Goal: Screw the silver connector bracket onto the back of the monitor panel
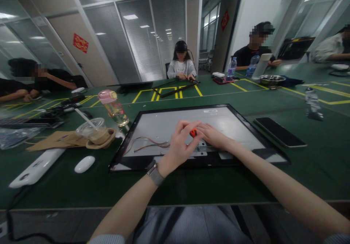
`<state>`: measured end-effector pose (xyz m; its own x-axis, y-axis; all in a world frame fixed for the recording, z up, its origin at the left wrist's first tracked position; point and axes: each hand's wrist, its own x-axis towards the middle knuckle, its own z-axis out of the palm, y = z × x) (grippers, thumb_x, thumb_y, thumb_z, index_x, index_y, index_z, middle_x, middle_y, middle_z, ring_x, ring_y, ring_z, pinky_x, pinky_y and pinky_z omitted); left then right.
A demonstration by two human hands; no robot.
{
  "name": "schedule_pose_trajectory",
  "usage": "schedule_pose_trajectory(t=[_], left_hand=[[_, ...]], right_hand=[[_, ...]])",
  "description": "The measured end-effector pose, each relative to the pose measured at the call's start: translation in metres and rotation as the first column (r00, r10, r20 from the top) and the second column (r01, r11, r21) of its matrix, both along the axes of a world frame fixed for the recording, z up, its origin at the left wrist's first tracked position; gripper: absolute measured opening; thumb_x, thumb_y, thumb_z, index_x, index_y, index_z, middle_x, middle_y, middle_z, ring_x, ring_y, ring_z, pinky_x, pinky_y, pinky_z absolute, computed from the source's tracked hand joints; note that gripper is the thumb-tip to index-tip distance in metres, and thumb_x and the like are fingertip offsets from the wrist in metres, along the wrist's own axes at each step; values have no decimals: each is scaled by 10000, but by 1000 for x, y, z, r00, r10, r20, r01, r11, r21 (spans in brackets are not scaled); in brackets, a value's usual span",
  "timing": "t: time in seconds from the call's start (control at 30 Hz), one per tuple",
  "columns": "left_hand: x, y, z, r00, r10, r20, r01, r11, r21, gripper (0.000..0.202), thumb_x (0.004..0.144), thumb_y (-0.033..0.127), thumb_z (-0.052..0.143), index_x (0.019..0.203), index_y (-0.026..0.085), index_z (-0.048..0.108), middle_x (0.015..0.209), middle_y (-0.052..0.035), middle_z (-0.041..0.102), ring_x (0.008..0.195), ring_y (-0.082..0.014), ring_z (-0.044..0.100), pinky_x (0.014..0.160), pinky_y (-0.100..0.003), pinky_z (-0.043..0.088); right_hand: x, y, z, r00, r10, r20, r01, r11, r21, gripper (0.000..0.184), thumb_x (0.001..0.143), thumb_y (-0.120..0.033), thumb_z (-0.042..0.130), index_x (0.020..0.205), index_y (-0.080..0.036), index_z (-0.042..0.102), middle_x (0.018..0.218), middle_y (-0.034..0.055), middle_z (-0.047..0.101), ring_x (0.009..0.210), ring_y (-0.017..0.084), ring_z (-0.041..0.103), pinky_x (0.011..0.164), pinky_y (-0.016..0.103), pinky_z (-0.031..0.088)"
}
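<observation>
A flat display panel [224, 120] with a black frame lies face down on the green table in front of me. Thin coloured wires [149, 144] run across its grey back at the left. My left hand [179, 147], a watch on its wrist, pinches a small orange-handled tool [194, 132] above the panel's near edge. My right hand [214, 136] lies beside it, fingers pressed together at the same tool and at a small metal bracket [202, 148] beneath it.
A black phone [279, 132] lies right of the panel. At the left are a white mouse [84, 164], a white bar [37, 167], a lidded cup with straw [91, 129] on brown paper, and a pink-capped bottle [115, 107]. Other people sit around the table's far side.
</observation>
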<state>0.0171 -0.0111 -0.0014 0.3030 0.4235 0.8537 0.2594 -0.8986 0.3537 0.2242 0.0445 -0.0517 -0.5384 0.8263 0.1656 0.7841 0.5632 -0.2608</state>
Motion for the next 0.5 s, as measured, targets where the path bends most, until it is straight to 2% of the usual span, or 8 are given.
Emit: schedule_pose_trajectory(t=[0.17,0.4,0.5], left_hand=[[-1,1,1,999,-23,-24,21,996,-81,463,1001,187,458,1464,185,453,1204,-125,619,1056,-212,605,950,-382,529],[1,8,0,999,-3,42,4,1000,-14,339,957,227,636,1295,214,611,1107,-82,682,971,-176,659,835,-313,575],[-1,6,4,999,-35,30,35,999,-6,330,958,224,628,1288,206,619,1095,-84,698,977,-182,669,867,-332,576]], right_hand=[[-1,3,-4,1000,-20,-3,20,1000,7,502,1071,-337,261,1446,-181,557,1552,163,513,1470,318,430,1182,606,330],[1,4,-7,1000,-3,7,3,999,41,492,1067,-316,280,1445,-173,560,1542,173,521,1446,312,463,1165,598,356],[2,4,-6,1000,5,5,-5,999,36,498,1066,-323,269,1446,-186,561,1544,165,521,1441,319,468,1156,613,364]])
